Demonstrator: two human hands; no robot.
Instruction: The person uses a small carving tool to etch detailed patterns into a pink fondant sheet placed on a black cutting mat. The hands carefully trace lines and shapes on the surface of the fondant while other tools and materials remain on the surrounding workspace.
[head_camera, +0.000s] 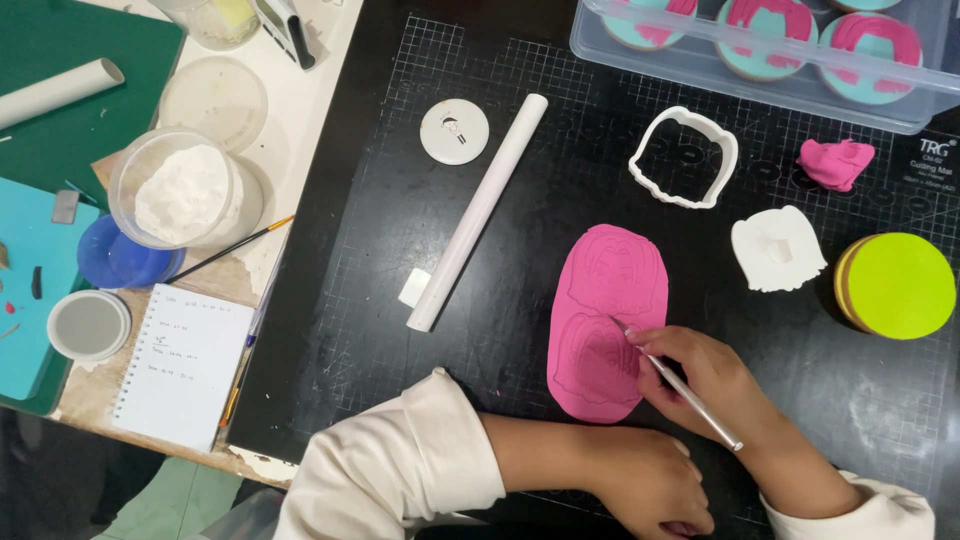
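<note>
A flat oval sheet of pink fondant lies on the black cutting mat, with two embossed outlines pressed into it. My right hand holds a thin silver needle tool like a pen, its tip touching the sheet's right side between the two outlines. My left hand rests on the mat below the sheet, fingers curled, holding nothing that I can see.
A white rolling pin lies left of the sheet. A white cutter, white stamp, pink lump and green-topped cookie sit to the right. A clear box of decorated cookies stands behind. Powder tub and notebook are left.
</note>
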